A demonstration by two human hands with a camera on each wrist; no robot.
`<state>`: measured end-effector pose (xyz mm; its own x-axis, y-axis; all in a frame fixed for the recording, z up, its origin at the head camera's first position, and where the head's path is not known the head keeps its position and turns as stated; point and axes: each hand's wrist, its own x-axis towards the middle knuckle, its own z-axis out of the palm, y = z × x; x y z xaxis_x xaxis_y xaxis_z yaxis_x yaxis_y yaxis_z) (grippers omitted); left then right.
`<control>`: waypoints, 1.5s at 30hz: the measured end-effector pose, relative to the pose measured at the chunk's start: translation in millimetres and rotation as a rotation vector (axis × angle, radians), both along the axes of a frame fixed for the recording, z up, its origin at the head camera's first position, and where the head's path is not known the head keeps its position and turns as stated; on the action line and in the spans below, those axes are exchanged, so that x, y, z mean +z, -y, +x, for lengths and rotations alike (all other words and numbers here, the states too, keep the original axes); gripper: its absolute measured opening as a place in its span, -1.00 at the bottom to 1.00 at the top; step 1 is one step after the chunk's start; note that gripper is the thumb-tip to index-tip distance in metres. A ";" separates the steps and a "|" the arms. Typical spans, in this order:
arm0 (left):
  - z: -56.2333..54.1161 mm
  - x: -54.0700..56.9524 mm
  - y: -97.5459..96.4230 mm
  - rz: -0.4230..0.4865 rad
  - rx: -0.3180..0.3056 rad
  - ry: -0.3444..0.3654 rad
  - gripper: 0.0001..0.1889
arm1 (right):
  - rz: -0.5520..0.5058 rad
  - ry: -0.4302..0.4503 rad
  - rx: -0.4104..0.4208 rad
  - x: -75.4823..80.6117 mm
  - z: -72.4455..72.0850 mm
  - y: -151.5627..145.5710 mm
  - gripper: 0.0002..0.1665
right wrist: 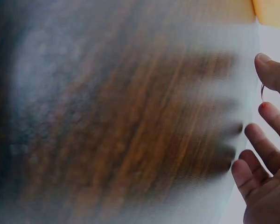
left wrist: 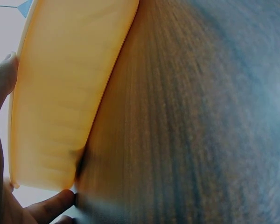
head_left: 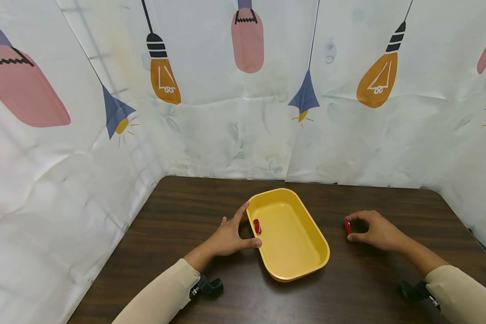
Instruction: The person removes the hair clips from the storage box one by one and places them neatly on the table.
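A yellow rectangular tray (head_left: 287, 270) with rounded corners sits on the table. My left hand (head_left: 229, 236) holds its left rim, thumb on the near part and index finger farther up. In the left wrist view, that hand's fingers (left wrist: 53, 205) are by the tray's outer wall (left wrist: 70, 93). A small glossy red piece (head_left: 257, 226) lies inside the tray against the left wall; its kind is unclear. To the right of the tray, my right hand (head_left: 374, 231) pinches a similar red piece (head_left: 348, 226) between thumb and index finger, close to the tabletop.
The dark wood-grain table (head_left: 186, 202) has rounded far corners. Behind it and at the left hangs a white curtain (head_left: 210, 135) printed with lamps and bulbs. Black wrist mounts (head_left: 210, 286) sit at both sleeve ends.
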<state>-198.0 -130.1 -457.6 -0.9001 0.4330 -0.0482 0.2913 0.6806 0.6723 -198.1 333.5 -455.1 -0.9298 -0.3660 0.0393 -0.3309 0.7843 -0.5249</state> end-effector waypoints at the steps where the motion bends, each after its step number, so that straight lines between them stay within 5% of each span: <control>1: 0.1 -0.1 0.1 0.001 -0.001 0.000 0.27 | 0.004 -0.005 0.001 -0.7 0.0 0.1 -0.24; 27: -1.8 -0.4 0.5 -0.001 -0.005 0.005 0.28 | 0.036 0.014 -0.007 -4.9 -0.5 0.1 -0.26; 45: -1.3 -0.8 0.7 0.008 -0.006 0.011 0.28 | 0.057 0.000 0.012 26.3 -11.3 9.4 -0.20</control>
